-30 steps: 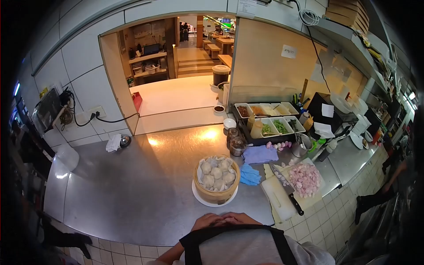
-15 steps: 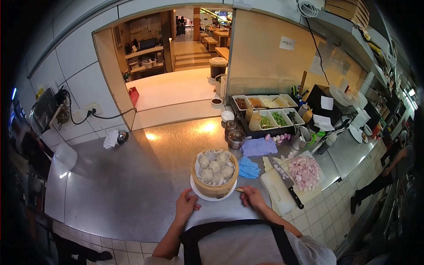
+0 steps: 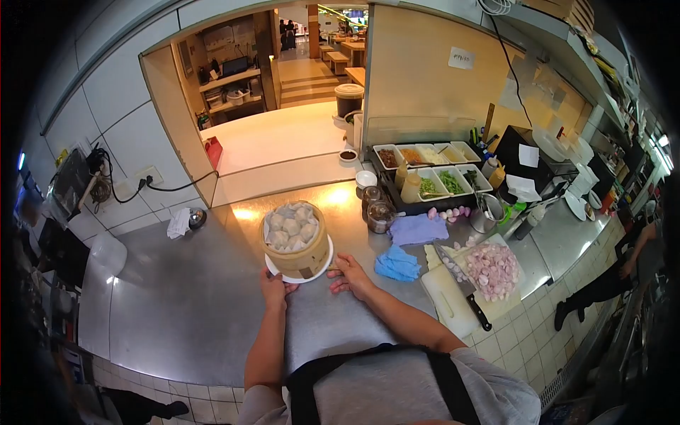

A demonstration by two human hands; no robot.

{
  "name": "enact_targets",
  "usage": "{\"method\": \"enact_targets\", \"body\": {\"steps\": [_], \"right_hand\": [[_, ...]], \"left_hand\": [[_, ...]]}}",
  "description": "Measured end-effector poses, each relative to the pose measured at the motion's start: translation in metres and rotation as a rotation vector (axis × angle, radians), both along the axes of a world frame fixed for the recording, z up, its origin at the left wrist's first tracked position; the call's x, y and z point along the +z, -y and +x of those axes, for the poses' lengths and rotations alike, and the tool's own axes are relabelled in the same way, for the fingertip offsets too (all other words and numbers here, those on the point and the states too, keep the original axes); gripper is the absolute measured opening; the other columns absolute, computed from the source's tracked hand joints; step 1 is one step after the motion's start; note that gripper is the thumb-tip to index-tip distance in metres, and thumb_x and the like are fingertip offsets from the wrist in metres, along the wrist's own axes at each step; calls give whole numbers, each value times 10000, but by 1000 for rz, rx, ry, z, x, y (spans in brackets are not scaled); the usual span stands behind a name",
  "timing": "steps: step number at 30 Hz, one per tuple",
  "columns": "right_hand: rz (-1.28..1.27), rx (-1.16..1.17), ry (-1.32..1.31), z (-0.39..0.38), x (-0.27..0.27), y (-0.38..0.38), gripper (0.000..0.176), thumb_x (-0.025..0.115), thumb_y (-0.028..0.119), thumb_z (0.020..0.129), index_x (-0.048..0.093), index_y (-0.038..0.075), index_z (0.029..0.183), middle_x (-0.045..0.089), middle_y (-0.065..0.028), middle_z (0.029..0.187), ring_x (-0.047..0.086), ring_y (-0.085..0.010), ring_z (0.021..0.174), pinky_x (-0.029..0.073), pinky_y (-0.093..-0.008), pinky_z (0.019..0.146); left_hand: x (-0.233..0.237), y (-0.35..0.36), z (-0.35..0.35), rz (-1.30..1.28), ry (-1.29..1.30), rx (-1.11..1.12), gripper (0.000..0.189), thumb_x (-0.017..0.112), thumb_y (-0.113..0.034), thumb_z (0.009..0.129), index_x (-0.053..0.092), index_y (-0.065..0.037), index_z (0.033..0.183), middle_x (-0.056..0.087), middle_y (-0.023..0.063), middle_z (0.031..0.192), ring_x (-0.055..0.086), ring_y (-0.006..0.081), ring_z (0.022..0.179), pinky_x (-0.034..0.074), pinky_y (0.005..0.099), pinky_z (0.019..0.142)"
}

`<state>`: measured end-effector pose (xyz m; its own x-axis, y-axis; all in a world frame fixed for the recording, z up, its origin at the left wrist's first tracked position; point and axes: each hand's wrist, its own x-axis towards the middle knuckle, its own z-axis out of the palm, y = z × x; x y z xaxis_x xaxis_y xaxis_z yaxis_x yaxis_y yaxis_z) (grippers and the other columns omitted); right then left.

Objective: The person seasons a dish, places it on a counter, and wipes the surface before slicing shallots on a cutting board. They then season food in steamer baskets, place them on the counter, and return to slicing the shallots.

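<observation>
A round bamboo steamer point(image 3: 308, 259) stands on a white plate point(image 3: 300, 280). Several pale dumplings point(image 3: 291, 227) lie inside it on crumpled white paper. At the plate's near left edge, my left hand point(image 3: 275, 287) is closed on the rim. My right hand point(image 3: 352, 276) is at the right edge, thumb and fingers bent round the rim. A small wooden-looking piece shows by its fingertips; I cannot make out what it is. The undersides of both hands' grips are hidden.
Right of me are a blue cloth point(image 3: 397, 263), a purple cloth point(image 3: 418, 229), a knife point(image 3: 479, 312) on a cutting board point(image 3: 448, 301), and chopped shallots point(image 3: 494, 271). Topping trays point(image 3: 434, 183) and glass jars point(image 3: 380, 217) stand behind. A bell point(image 3: 197, 218) is at the left. A serving hatch point(image 3: 283, 142) opens ahead.
The plate and steamer have moved forward and to the left across the steel counter. Both hands moved with them, and my left hand has come onto the plate's rim.
</observation>
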<state>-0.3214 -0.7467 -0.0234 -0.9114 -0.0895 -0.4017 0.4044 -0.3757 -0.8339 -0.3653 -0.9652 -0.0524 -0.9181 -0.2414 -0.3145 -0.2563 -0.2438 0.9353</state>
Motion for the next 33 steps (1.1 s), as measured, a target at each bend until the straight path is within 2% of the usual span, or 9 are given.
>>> {"method": "enact_targets", "body": {"steps": [3, 11, 12, 16, 18, 21, 26, 32, 33], "right_hand": [[-38, 4, -17, -14, -1, -3, 684, 508, 318, 973, 75, 196, 1489, 584, -141, 1005, 648, -257, 642, 561, -368, 563], [-16, -15, -162, 1, -28, -18, 608, 517, 179, 960, 183, 173, 1468, 565, -163, 1035, 643, -235, 677, 560, -359, 584], [10, 7, -189, 3, -33, -22, 592, 518, 161, 957, 207, 159, 1461, 567, -162, 1031, 644, -229, 676, 560, -359, 584], [21, -38, -185, 27, -32, -38, 508, 526, 135, 955, 302, 93, 1409, 588, -136, 1008, 647, -205, 682, 564, -339, 605], [31, -60, -186, 34, -30, -44, 479, 529, 127, 954, 334, 73, 1389, 597, -122, 1005, 648, -196, 679, 566, -323, 610], [83, -73, -158, 34, -24, -44, 446, 520, 112, 951, 364, 74, 1368, 587, -119, 1005, 636, -186, 652, 560, -306, 584], [431, -58, -208, 5, -16, -39, 467, 572, 120, 916, 393, 62, 1344, 561, -142, 1047, 631, -209, 696, 560, -355, 636], [1377, 71, -577, -43, -5, -31, 403, 648, 130, 825, 554, 33, 1204, 563, -171, 1063, 616, -266, 892, 500, -392, 814], [1423, 61, -724, -50, -12, -33, 359, 649, 131, 841, 562, 31, 1175, 576, -138, 1017, 607, -221, 792, 492, -356, 708]], "left_hand": [[2, -3, -31, 30, 19, 129, 360, 459, -26, 936, 370, -25, 1285, 636, 193, 941, 664, 243, 603, 583, 297, 459], [-8, -30, -128, 116, -148, 314, 306, 533, -55, 911, 463, 6, 1202, 634, 184, 982, 673, 262, 638, 580, 300, 438], [-13, -25, -145, 145, -27, 215, 480, 516, 17, 884, 363, -66, 1331, 507, 170, 1256, 644, 325, 935, 617, 386, 540], [-9, -42, -167, 282, -221, 282, 459, 597, -9, 861, 467, -70, 1297, 577, 151, 1194, 657, 318, 876, 596, 374, 527], [-39, -37, -193, 206, -351, 272, 464, 622, -15, 846, 480, -28, 1288, 603, 167, 1157, 669, 274, 830, 582, 346, 511], [1, -43, -165, -88, -274, 294, 315, 604, -115, 887, 559, 4, 1176, 665, 162, 1022, 681, 249, 738, 582, 345, 571], [0, -31, -168, 83, -101, 114, 242, 448, 12, 909, 484, 44, 1146, 650, 210, 861, 681, 257, 612, 596, 322, 526], [9, -30, -166, 122, -69, 121, 251, 396, 54, 906, 452, 84, 1148, 647, 221, 851, 688, 286, 636, 604, 337, 526], [11, -30, -165, 123, -58, 129, 247, 401, 50, 907, 453, 87, 1146, 648, 221, 854, 690, 287, 641, 605, 335, 527]]}}
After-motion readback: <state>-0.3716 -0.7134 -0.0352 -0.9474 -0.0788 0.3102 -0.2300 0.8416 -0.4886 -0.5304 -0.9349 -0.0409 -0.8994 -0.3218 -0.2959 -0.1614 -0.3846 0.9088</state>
